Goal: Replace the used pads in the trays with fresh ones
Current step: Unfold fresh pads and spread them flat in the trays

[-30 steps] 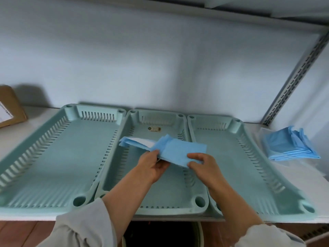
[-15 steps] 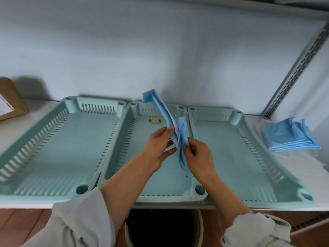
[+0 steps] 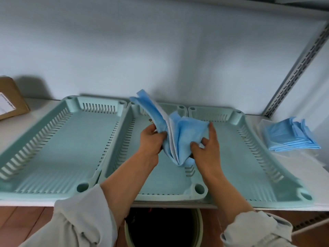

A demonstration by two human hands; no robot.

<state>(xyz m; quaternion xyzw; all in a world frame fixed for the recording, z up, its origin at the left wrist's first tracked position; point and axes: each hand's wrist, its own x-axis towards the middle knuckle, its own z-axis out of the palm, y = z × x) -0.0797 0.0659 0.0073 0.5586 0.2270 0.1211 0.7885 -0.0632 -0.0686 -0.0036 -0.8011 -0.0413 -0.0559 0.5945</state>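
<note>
Shelf: white flat shelf board point(image 3: 41, 106) against a pale blue-white wall point(image 3: 160, 50), with a slotted grey metal upright point(image 3: 293, 68) at 2 o'clock.
Trays: three mint-green slotted plastic trays side by side, the left tray point(image 3: 58, 148) at 9 o'clock, the middle tray point(image 3: 160, 184) in the centre, the right tray point(image 3: 249, 157) at 3 o'clock; their rims touch.
Floor: reddish-brown wood point(image 3: 21, 221) below the shelf edge, and a dark round bin point(image 3: 163, 227) at 6 o'clock.
Box: brown cardboard box point(image 3: 10, 98) on the shelf at 9 o'clock.
Left hand: left hand point(image 3: 151, 141), grey sleeve pushed back, raised over the middle tray; fingers curled, gripping the left edge of the pad.
Right hand: right hand point(image 3: 208, 148), over the seam between middle and right trays; thumb and fingers pinch the right fold, index finger stretched up along it.
Pad: folded light-blue pad with white backing point(image 3: 178, 132), held in the air between both hands above the middle tray, partly fanned open, one corner pointing to 11 o'clock.
Spare pads: stack of folded light-blue pads point(image 3: 290, 136) on the shelf at 3 o'clock, just beside the right tray.
</note>
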